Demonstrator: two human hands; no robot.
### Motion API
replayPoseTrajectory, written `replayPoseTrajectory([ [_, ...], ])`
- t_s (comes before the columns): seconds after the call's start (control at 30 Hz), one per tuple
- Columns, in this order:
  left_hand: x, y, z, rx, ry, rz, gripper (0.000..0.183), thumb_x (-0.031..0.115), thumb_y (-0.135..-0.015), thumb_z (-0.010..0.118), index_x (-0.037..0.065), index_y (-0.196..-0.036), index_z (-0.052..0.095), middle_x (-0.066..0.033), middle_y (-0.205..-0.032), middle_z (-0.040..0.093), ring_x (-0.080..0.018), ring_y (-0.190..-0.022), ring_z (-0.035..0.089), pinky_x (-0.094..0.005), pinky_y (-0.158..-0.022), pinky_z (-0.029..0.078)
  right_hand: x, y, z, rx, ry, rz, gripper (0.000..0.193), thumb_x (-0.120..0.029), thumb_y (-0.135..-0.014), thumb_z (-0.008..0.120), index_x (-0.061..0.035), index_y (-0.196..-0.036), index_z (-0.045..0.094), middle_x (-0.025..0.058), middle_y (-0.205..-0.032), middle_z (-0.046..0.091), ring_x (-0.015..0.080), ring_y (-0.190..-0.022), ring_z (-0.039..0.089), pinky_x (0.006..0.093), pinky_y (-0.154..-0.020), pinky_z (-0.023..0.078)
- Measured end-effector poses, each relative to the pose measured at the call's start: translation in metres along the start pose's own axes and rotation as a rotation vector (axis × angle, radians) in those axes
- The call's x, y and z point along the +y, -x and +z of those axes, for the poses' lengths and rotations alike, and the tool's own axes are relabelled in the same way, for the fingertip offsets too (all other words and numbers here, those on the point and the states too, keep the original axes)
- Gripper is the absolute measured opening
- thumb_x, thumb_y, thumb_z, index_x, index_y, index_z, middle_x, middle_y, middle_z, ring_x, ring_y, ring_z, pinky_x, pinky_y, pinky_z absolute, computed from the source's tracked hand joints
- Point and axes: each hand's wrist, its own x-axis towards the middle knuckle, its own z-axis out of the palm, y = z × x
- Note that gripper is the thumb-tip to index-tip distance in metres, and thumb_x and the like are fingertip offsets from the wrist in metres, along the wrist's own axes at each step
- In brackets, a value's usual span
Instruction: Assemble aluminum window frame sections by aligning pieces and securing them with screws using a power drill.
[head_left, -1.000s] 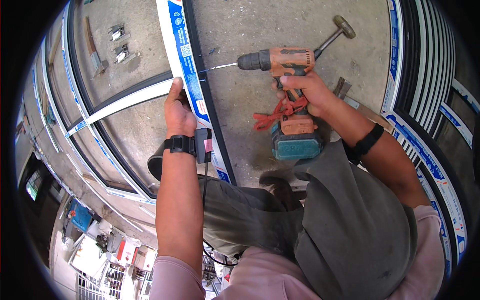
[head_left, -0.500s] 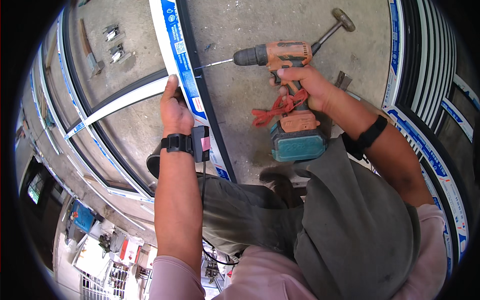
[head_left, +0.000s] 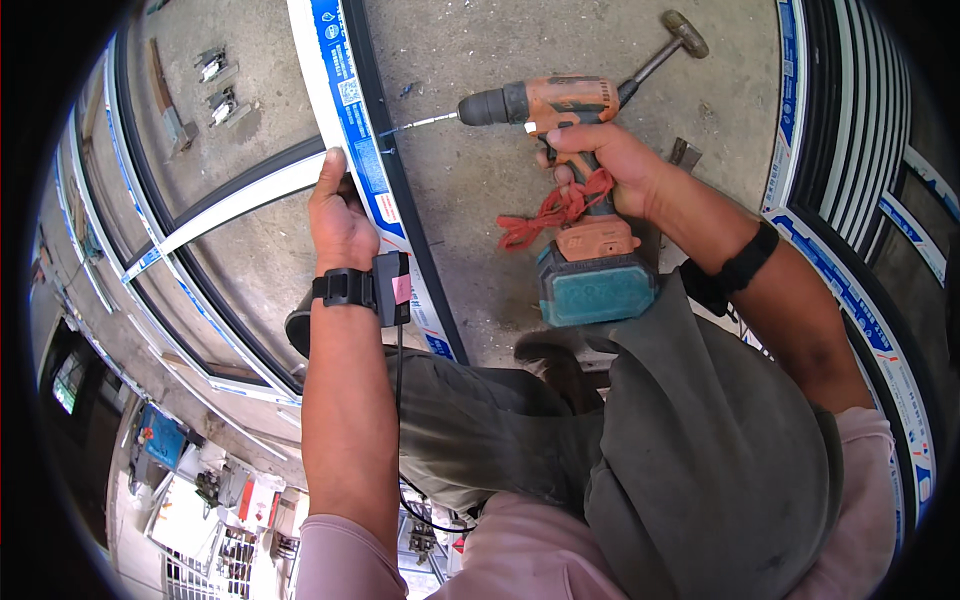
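Note:
My right hand (head_left: 610,165) is closed round the grip of an orange and black cordless drill (head_left: 570,100) with a teal battery. A red cord hangs in a loop at the grip. The drill's long bit (head_left: 425,124) points left, its tip at the dark outer side of a window frame (head_left: 350,110) covered in blue and white film. My left hand (head_left: 343,215) grips that frame where a white crossbar (head_left: 255,195) meets it. The thumb lies along the joint, while the other fingers are mostly hidden behind the frame. Whether the bit has entered the frame, I cannot tell.
A hammer (head_left: 686,35) lies on the concrete floor beyond the drill. More film-covered frames (head_left: 790,110) stand to my right. At the far left are a wooden-handled tool (head_left: 168,100) and small metal parts (head_left: 222,105). Cluttered white racks (head_left: 210,545) sit at lower left.
The frame has shifted slightly left, and my left hand has moved with it. The drill has also come a little left and up, its bit still at the frame's side.

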Motion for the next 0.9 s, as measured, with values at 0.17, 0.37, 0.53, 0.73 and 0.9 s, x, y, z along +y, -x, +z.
replayPoseTrajectory([
  [0.17, 0.002, 0.004, 0.005, 0.012, -0.018, 0.009, 0.031, 0.023, -0.089, 0.066, -0.001, -0.108, 0.06, -0.0111, -0.094, 0.065, -0.0209, -0.088, 0.064, -0.0342, -0.083, 0.054, -0.004, 0.001, -0.001, -0.067, 0.007, 0.021, 0.028, -0.019, -0.086, 0.064, -0.008, -0.11, 0.055, 0.01, -0.095, 0.065, 0.0127, -0.068, 0.059, 0.0299, -0.058, 0.053],
  [0.37, 0.003, 0.008, 0.004, -0.011, 0.009, -0.019, 0.032, 0.024, -0.089, 0.067, 0.0, -0.108, 0.061, -0.0103, -0.095, 0.065, -0.0206, -0.088, 0.063, -0.034, -0.082, 0.054, -0.013, -0.004, -0.001, -0.087, 0.037, -0.014, 0.027, -0.016, -0.087, 0.062, -0.0075, -0.112, 0.057, 0.0122, -0.096, 0.066, 0.0151, -0.069, 0.062, 0.028, -0.061, 0.052],
  [0.53, 0.001, 0.004, 0.004, 0.029, -0.02, -0.016, 0.031, 0.025, -0.091, 0.064, -0.001, -0.108, 0.061, -0.0111, -0.096, 0.064, -0.0206, -0.089, 0.063, -0.0345, -0.084, 0.053, -0.021, -0.01, -0.009, -0.072, 0.012, 0.073, 0.031, -0.02, -0.086, 0.064, -0.0087, -0.114, 0.056, 0.0099, -0.097, 0.066, 0.013, -0.067, 0.06, 0.0288, -0.056, 0.052],
  [0.73, 0.003, 0.011, 0.01, 0.057, -0.025, 0.006, 0.029, 0.024, -0.093, 0.061, -0.001, -0.109, 0.06, -0.0112, -0.099, 0.064, -0.02, -0.09, 0.063, -0.0343, -0.085, 0.054, -0.027, -0.01, -0.002, -0.021, -0.014, 0.139, 0.028, -0.021, -0.086, 0.065, -0.0087, -0.111, 0.059, 0.0096, -0.095, 0.066, 0.0129, -0.066, 0.059, 0.0282, -0.057, 0.051],
  [0.9, 0.004, 0.009, 0.004, 0.035, -0.023, -0.012, 0.029, 0.024, -0.095, 0.058, -0.001, -0.11, 0.06, -0.0116, -0.101, 0.066, -0.0212, -0.092, 0.064, -0.0357, -0.085, 0.054, -0.026, -0.006, 0.002, -0.03, 0.016, 0.14, 0.028, -0.019, -0.086, 0.063, -0.0077, -0.112, 0.059, 0.0109, -0.097, 0.066, 0.0137, -0.066, 0.059, 0.0281, -0.057, 0.051],
])
